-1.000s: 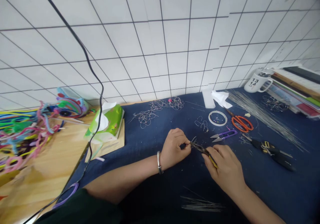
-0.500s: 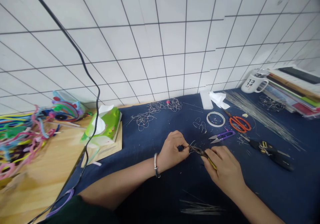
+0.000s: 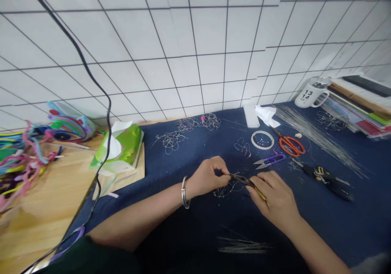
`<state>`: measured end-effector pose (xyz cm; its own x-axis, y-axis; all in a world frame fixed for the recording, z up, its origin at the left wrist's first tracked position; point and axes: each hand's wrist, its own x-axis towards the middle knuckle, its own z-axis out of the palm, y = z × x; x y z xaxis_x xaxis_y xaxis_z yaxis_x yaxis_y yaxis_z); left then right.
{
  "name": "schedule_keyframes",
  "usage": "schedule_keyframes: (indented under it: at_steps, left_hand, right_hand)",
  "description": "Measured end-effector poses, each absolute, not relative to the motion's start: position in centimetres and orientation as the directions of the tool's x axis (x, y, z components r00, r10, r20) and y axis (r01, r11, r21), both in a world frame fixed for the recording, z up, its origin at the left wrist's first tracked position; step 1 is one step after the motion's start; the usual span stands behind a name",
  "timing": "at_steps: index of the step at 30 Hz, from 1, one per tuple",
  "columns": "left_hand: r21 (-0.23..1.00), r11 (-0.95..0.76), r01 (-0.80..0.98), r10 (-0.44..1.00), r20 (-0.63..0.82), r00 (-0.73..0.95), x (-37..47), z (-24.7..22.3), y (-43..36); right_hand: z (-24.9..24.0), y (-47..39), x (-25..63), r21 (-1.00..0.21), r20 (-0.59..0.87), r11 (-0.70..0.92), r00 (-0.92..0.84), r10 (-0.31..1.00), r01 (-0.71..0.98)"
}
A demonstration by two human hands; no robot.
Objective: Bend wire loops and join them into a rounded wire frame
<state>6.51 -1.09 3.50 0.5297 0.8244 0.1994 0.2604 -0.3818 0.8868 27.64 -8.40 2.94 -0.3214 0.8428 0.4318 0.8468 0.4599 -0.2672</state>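
Observation:
My right hand [image 3: 276, 194] is closed around a pair of pliers [image 3: 243, 180] with yellow handles, jaws pointing left. Opposite it, my left hand [image 3: 210, 176] pinches thin wire between thumb and forefinger, right at the pliers' tips. Whether the jaws are clamped on the wire is too small to tell. A loose tangle of thin wire [image 3: 226, 191] shows just below the jaws and the left fingertips. Purple-handled thread snips [image 3: 270, 160] lie beyond the right hand, beside orange-handled scissors [image 3: 291, 144].
Tangled wire bundles [image 3: 172, 140] lie toward the wall. Right of my hands are a ring dish of beads [image 3: 262, 140], black pliers [image 3: 326, 180], long straight wires [image 3: 317, 135] and a mug [image 3: 310, 92]. Cut wires [image 3: 242, 245] lie nearest me. A tissue pack [image 3: 122, 147] sits left, near a black cable [image 3: 109, 115].
The view has shifted slightly. A wire tangle now shows below the pliers' jaws, where little of it was visible before. Both hands keep their holds.

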Motion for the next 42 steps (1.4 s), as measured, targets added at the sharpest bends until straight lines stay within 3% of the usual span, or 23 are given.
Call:
schedule_keyframes:
  at_steps: [25, 33, 42]
  left_hand:
    - [0.990, -0.062, 0.124, 0.733, -0.039, 0.680, 6.4, 2.6, -0.5]
    - [0.931, -0.261, 0.255, 0.851, 0.097, 0.515, 6.9, 2.5, -1.4]
    - [0.855, -0.404, 0.326, 0.883, 0.271, 0.383, 7.5, 2.0, -1.8]
  right_hand:
    - [1.7, -6.9, 29.0, -0.292, 0.439, 0.567, -0.419, 0.795, 0.770]
    - [1.2, -6.8, 29.3, -0.288, 0.486, 0.485, -0.310, 0.817, 0.826]
    - [1.3, -7.5, 28.5, -0.308, 0.515, 0.469, -0.270, 0.814, 0.827]
